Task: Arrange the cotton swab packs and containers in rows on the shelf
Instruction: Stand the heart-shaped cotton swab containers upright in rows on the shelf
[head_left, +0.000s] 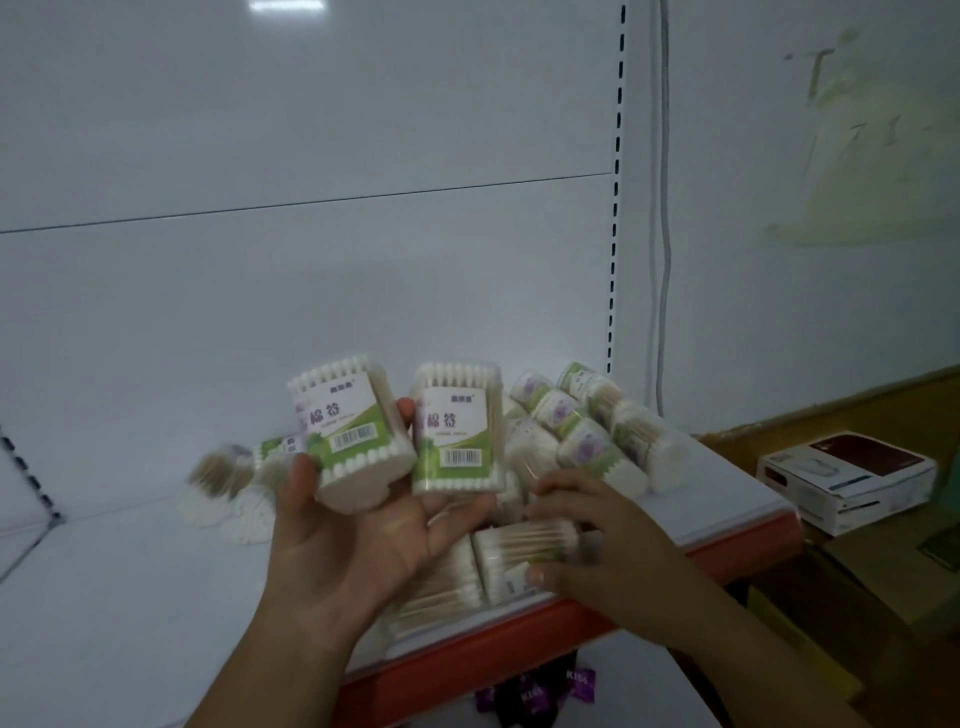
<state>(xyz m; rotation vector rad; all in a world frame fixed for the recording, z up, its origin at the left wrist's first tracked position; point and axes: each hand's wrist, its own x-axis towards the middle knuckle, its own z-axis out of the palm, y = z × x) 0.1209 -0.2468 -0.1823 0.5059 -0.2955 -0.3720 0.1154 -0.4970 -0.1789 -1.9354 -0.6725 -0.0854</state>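
Left hand (358, 525) grips the tilted box (353, 436) above the shelf (130, 582), upright box (457, 436) just balanced on its palm. Right hand (592, 540) curls round a pack (524, 545) at the shelf's front. Tip that palm and the upright box probably drops.

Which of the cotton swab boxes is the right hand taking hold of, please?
The flat box by the shelf's orange edge, under the right hand; the left hand holds two labelled boxes up.
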